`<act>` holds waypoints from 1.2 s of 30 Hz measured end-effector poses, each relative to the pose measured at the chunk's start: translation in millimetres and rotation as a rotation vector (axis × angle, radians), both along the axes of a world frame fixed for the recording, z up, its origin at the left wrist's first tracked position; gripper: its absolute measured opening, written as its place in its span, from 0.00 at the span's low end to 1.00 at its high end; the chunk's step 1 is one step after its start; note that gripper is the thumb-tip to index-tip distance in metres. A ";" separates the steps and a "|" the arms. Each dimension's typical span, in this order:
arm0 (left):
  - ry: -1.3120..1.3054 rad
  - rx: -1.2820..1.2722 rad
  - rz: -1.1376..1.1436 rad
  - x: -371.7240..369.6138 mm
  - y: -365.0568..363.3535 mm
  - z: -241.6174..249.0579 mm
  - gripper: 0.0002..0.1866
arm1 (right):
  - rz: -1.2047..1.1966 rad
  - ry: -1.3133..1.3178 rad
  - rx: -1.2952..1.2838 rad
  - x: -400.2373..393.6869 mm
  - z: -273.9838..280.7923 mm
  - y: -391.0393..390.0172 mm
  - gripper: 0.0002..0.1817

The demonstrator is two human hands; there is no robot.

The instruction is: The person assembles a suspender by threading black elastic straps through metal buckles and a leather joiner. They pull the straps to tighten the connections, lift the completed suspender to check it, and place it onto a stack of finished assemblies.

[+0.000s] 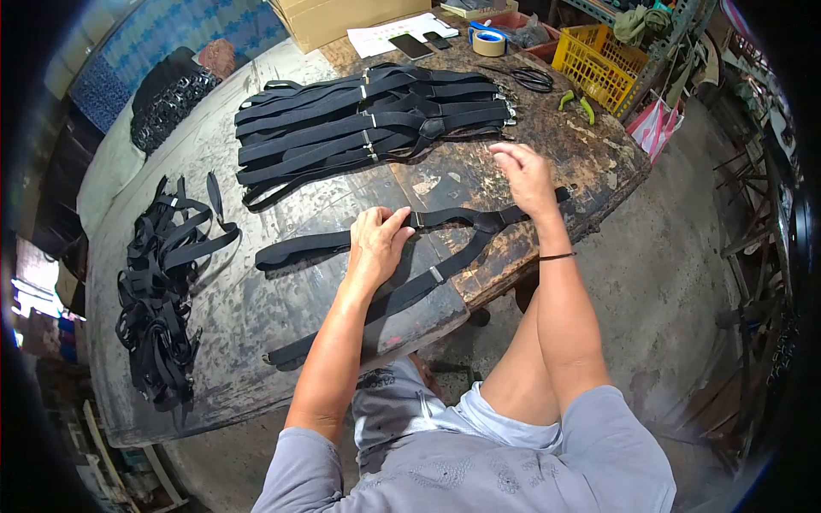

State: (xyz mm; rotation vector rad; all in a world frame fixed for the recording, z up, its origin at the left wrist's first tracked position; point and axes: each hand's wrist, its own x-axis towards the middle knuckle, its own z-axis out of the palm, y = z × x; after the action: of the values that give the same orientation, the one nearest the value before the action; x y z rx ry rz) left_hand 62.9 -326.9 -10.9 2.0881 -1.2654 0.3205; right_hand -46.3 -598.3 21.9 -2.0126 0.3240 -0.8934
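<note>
A pair of black suspenders (398,299) lies spread in a Y on the table in front of me. Its two long straps run to the left and meet at a dark joining patch (488,222), with a metal adjuster on each strap. My left hand (376,244) rests on the upper strap beside its adjuster, thumb and fingers closed on the band. Over the short back strap, to the right of the patch, is my right hand (525,179). Its fingers are loosely bent and partly apart, with nothing visible in them.
Neatly layered suspenders (325,120) lie behind my hands. A tangled heap of black straps (158,299) is at the left. Farther back are scissors (532,79), green-handled cutters (587,109), tape (488,42), phones (410,46) and a yellow crate (590,64). The worn table's edge (513,282) is close to me.
</note>
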 end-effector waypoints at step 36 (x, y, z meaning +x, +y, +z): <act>0.067 -0.004 -0.022 3.0 2.3 1.7 0.16 | 0.353 0.134 -0.449 20.1 -24.1 85.2 0.16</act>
State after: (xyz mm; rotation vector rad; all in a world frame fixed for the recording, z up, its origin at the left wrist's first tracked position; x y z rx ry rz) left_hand 66.0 -324.6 -9.2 2.0627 -1.2470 0.2411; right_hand -26.2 -513.1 -2.2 -2.4467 -0.1770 -0.6453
